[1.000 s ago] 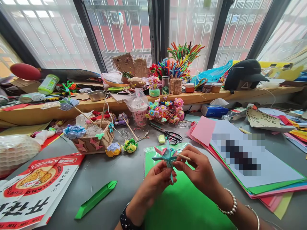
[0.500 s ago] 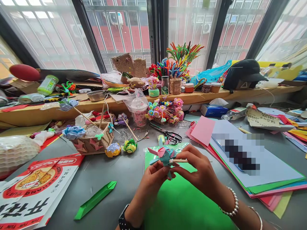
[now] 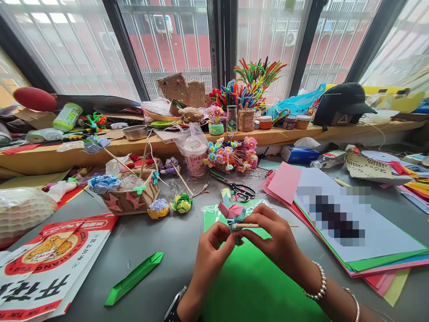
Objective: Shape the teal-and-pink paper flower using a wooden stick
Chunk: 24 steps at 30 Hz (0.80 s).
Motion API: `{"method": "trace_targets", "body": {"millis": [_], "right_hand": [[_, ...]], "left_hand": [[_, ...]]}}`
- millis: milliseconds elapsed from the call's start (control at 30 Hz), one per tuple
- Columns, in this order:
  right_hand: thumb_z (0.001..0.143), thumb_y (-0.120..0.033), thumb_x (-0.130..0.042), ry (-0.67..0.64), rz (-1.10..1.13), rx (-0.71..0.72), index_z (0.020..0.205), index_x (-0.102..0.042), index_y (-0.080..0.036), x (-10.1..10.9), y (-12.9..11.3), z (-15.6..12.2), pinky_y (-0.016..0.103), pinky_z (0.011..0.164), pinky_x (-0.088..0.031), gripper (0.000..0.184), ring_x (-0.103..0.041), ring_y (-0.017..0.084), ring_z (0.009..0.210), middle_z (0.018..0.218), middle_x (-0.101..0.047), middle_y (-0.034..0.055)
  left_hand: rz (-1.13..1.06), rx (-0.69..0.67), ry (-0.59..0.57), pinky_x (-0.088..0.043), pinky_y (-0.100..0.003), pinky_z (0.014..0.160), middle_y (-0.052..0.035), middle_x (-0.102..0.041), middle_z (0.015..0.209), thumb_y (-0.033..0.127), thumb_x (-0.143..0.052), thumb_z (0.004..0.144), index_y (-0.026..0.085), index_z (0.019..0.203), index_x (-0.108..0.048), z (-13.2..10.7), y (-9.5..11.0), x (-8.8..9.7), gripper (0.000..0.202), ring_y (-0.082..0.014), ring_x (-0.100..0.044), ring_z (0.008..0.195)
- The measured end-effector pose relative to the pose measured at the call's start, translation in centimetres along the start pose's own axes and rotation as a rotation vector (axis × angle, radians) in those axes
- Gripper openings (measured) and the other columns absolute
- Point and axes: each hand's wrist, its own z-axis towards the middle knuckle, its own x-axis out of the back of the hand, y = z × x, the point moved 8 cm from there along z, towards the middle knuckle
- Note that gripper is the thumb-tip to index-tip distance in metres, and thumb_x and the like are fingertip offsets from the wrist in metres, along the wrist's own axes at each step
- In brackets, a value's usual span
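"So, what could spoil this?"

"Pressing the wooden stick too hard, I'd say: the folded paper flower might crease or slip apart."

"And the grip?"

"The left hand, closed to a pinch, has the flower's lower part; the right hand nips the stick, its tip seemingly touching the flower. Both are above the green sheet."
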Motion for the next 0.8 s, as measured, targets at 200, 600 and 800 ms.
{"method": "trace_targets", "body": {"millis": [200, 600, 800], "right_hand": [[0.083, -0.025, -0.056, -0.046, 0.056, -0.068, 0.082, -0.066, -0.017, -0.5, 0.7, -0.1, 0.025, 0.055, -0.044, 0.013, -0.054, 0.014, 0.060, 0.068, -0.053, 0.0018], [0.082, -0.020, -0.058, -0.048, 0.111, -0.114, 0.075, -0.061, -0.016, -0.5, 1.3, -0.2, 0.024, 0.054, -0.041, 0.008, -0.052, 0.013, 0.062, 0.070, -0.051, 0.0012], [0.085, -0.023, -0.053, -0.072, 0.019, -0.010, 0.080, -0.063, -0.016, -0.4, 0.5, 0.0, 0.024, 0.055, -0.043, 0.013, -0.054, 0.014, 0.061, 0.070, -0.053, 0.0023]], "left_hand": [[0.028, -0.003, -0.015, -0.045, -0.025, 0.062, 0.0012, -0.059, 0.063, 0.028, -0.063, 0.073, 0.016, 0.066, -0.055, -0.1, -0.1, 0.0, 0.017, -0.0139, -0.059, 0.063], [0.079, -0.022, -0.012, -0.045, -0.027, 0.063, -0.0006, -0.059, 0.065, 0.029, -0.059, 0.076, 0.017, 0.066, -0.051, -0.2, 0.3, -0.3, 0.018, -0.0145, -0.058, 0.063], [0.320, -0.320, 0.174, -0.047, -0.026, 0.064, 0.0045, -0.058, 0.069, 0.015, -0.060, 0.073, 0.024, 0.088, -0.045, -0.9, 2.2, 0.6, 0.023, -0.0138, -0.061, 0.063]]}}
